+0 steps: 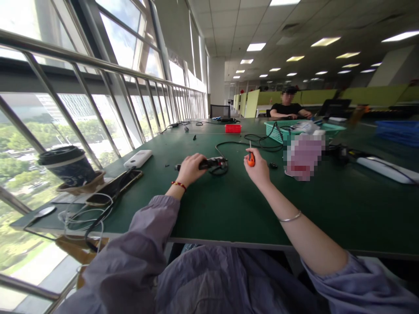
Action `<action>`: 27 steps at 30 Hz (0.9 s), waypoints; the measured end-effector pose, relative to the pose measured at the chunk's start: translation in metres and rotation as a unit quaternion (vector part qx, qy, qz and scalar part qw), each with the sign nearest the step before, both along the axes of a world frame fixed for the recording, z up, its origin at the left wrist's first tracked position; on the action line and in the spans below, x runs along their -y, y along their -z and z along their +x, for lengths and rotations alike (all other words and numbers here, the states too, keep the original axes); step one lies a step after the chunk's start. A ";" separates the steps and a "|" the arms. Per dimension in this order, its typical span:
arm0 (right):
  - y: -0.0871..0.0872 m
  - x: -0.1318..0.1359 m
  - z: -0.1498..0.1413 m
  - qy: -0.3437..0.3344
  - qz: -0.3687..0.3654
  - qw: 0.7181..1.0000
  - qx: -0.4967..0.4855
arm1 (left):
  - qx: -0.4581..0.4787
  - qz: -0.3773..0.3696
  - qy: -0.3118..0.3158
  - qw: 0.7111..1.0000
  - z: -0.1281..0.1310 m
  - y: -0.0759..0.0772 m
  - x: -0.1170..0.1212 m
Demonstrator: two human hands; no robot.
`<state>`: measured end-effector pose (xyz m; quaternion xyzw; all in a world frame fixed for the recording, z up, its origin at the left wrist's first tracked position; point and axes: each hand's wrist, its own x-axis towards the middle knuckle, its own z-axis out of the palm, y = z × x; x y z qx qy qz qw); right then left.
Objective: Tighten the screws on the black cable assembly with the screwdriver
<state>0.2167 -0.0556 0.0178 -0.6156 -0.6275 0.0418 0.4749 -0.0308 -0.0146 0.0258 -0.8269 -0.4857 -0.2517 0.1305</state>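
Observation:
My left hand [192, 169] is closed around a dark, elongated device [214, 164] lying on the green table. Its right end looks like exposed inner parts, with a black cable [231, 143] looping away from it; the exact kind is unclear. My right hand [258, 168] grips the orange handle of a screwdriver [251, 158], whose thin shaft points up and away from me. A gap of bare table separates the screwdriver from the device. Just right of my right hand lies a small black piece [273, 165].
A red tray [232, 128] and a green basket [274, 133] stand farther back. On the left are a paper cup [68, 168], a phone [114, 188], a white power bank [138, 159] and tangled cables. A white power strip [386, 169] lies right. Another person [288, 107] sits across the table.

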 end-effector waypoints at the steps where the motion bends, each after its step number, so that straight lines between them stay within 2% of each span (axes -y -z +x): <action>1: 0.000 -0.001 0.002 -0.001 0.002 1.000 -0.007 | -0.015 -0.015 0.051 0.998 0.013 0.003 0.001; 3: 0.000 -0.002 0.004 -0.006 0.003 1.000 -0.012 | -0.032 -0.029 0.110 0.993 0.034 0.009 0.001; 5: 0.002 -0.005 0.006 -0.017 -0.006 1.000 -0.006 | -0.045 -0.026 0.115 0.992 0.049 0.015 0.000; 7: 0.007 -0.009 0.007 -0.034 -0.038 0.999 0.016 | -0.045 -0.018 0.073 0.996 0.054 0.020 -0.004; 9: 0.011 -0.012 0.008 -0.051 -0.090 0.993 0.048 | -0.034 -0.018 0.011 0.999 0.050 0.023 -0.010; 13: 0.016 -0.014 0.008 -0.060 -0.142 0.984 0.089 | 0.005 -0.053 -0.133 0.990 0.008 0.021 -0.024; 16: 0.014 -0.013 0.007 -0.066 -0.146 0.982 0.096 | 0.065 -0.075 -0.264 0.959 -0.041 0.017 -0.029; 18: 0.012 -0.011 0.007 -0.076 -0.151 0.980 0.108 | 0.086 -0.097 -0.311 0.942 -0.070 0.015 -0.028; 20: 0.011 -0.011 0.007 -0.083 -0.154 0.977 0.120 | 0.089 -0.115 -0.332 0.932 -0.091 0.016 -0.028; 22: 0.011 -0.011 0.007 -0.085 -0.156 0.976 0.127 | 0.072 -0.128 -0.325 0.934 -0.101 0.018 -0.029; 27: 0.011 -0.012 0.009 -0.095 -0.157 0.974 0.134 | 0.007 -0.135 -0.298 0.945 -0.098 0.021 -0.033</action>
